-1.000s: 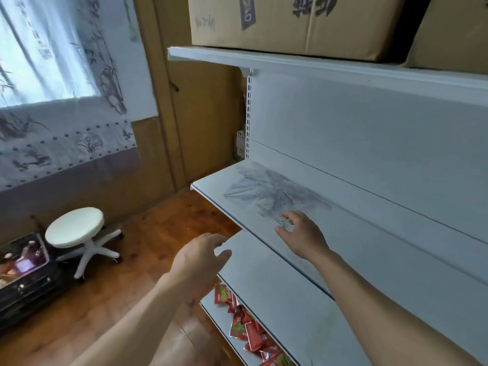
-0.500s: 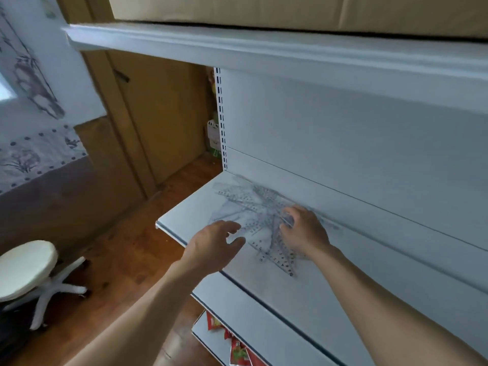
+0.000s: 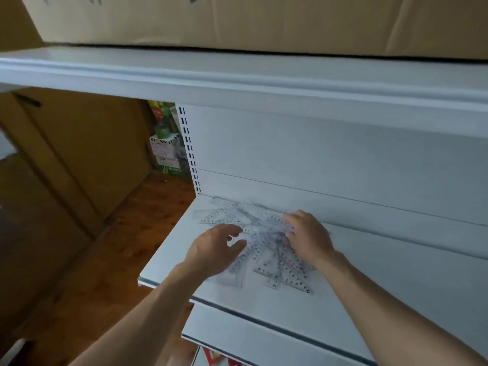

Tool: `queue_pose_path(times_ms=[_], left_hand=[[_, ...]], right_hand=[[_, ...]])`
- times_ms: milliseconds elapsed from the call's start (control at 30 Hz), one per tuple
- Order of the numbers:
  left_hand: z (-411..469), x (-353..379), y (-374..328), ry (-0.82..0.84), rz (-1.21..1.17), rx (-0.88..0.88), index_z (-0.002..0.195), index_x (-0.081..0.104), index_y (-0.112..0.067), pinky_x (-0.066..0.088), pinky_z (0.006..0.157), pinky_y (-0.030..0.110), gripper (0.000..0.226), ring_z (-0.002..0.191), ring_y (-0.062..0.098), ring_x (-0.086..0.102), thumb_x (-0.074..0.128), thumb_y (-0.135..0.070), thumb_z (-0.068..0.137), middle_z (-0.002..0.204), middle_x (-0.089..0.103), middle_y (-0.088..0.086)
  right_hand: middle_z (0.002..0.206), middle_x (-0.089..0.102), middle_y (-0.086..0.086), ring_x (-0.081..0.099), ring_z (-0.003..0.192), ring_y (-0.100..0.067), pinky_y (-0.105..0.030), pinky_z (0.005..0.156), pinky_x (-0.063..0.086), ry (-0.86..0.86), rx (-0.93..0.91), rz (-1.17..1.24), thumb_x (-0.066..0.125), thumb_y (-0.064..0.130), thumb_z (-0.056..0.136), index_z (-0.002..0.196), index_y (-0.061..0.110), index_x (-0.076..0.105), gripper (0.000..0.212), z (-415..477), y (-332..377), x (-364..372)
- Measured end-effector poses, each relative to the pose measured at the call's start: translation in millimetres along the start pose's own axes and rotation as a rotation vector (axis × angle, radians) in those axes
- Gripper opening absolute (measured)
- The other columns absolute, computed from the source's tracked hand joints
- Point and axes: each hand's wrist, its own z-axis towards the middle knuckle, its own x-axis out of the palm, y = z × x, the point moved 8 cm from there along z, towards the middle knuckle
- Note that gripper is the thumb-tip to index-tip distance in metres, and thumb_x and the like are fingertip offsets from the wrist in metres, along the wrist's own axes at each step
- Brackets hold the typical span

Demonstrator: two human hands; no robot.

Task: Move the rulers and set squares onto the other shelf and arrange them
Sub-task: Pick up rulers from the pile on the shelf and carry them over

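Note:
A loose pile of clear plastic rulers and set squares (image 3: 260, 235) lies spread on the left end of a white shelf (image 3: 356, 294). My left hand (image 3: 216, 249) hovers over the pile's near left side, fingers apart and holding nothing. My right hand (image 3: 307, 235) rests on the pile's right side, fingers spread flat on the plastic pieces; no grip on any piece shows. Some pieces are hidden under both hands. Another white shelf (image 3: 237, 336) juts out just below.
A white shelf (image 3: 237, 75) close overhead carries cardboard boxes (image 3: 264, 19). The white back panel (image 3: 330, 154) stands behind the pile. Left of the unit are a brown wooden wall (image 3: 87, 143), wooden floor (image 3: 105, 260) and packaged goods (image 3: 166, 143) in the corner. Red packets (image 3: 219, 359) lie lower down.
The view has moved closer and up to the shelf. Both hands have advanced onto the pile; my left hand went from beside the lower shelf to over the rulers.

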Motion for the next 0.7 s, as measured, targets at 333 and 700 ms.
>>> queue_pose_path(times_ms=[333, 700], left_hand=[[23.3, 0.6, 3.9, 0.114, -0.252, 0.073, 0.133, 0.05, -0.026, 0.048, 0.089, 0.026, 0.048, 0.104, 0.008, 0.057, 0.062, -0.041, 0.089, 0.125, 0.059, -0.006], [41.1, 11.9, -22.5, 0.17, -1.014, 0.016, 0.119, 0.06, -0.019, 0.052, 0.082, 0.026, 0.038, 0.094, 0.015, 0.066, 0.071, -0.011, 0.084, 0.103, 0.069, -0.001]], right_hand=[[0.104, 0.07, 0.009, 0.06, 0.09, -0.005, -0.019, 0.076, 0.042, -0.201, 0.365, 0.397, 0.066, 0.024, 0.088, 0.105, 0.025, 0.072, 0.018, -36.4, -22.5, -26.7], [0.097, 0.07, 0.019, 0.063, 0.093, 0.005, -0.009, 0.082, 0.045, -0.249, 0.396, 0.712, 0.072, 0.023, 0.083, 0.088, 0.04, 0.07, 0.018, -94.4, -6.2, -49.4]])
